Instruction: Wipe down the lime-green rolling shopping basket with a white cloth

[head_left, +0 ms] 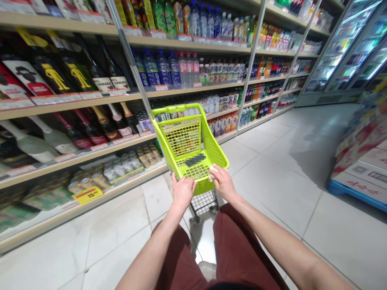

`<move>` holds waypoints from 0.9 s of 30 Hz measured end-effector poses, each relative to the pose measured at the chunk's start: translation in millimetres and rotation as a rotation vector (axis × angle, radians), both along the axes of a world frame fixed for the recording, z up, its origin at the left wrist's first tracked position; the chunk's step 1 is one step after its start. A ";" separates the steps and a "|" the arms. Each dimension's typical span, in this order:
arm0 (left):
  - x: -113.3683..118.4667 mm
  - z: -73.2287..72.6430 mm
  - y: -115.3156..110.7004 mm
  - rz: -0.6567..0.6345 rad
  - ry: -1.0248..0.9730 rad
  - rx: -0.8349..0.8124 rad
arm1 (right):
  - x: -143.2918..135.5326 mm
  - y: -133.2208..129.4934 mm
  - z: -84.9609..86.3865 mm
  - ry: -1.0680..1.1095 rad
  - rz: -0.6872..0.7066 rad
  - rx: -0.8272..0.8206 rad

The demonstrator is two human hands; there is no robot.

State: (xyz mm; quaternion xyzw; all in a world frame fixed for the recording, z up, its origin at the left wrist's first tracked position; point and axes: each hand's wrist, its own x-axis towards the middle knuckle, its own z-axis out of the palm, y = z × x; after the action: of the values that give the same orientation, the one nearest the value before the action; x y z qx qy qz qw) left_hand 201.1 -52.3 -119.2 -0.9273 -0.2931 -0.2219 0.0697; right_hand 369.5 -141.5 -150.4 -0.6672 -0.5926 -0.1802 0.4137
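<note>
A lime-green shopping cart (213, 153) stands in front of me, with a dark, pixelated item (195, 159) lying in its basket. My left hand (183, 190) is closed on the near rim of the basket, at its left part. At the near right corner, my right hand (223, 182) has its fingers curled round a small whitish object (212, 172) that I cannot make out clearly. That hand rests against the rim. The cart's raised handle frame is at its far left side, untouched by either hand.
Shelves (193, 85) of bottles and cans run along the left and ahead. Lit glass-door fridges (347, 48) stand at the back right. Stacked boxes (363, 171) on a blue pallet (353, 195) are at the right. Pale floor tiles (266, 177) lie between.
</note>
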 end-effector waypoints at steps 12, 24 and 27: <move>-1.8 0.0 1.2 0.012 -0.014 -0.016 | 30.1 -2.4 1.9 0.030 -0.099 0.008; -2.2 0.9 -0.8 0.008 -0.022 -0.015 | -5.4 8.0 4.7 -0.076 0.144 -0.051; -2.2 -1.9 0.8 0.006 -0.030 -0.001 | 29.3 1.1 3.1 0.015 -0.029 0.020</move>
State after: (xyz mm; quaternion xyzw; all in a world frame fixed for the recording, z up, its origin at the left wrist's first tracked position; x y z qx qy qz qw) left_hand 198.9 -51.5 -121.0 -0.9230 -0.2970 -0.2356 0.0654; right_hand 398.8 -140.4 -147.3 -0.6729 -0.5780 -0.1870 0.4221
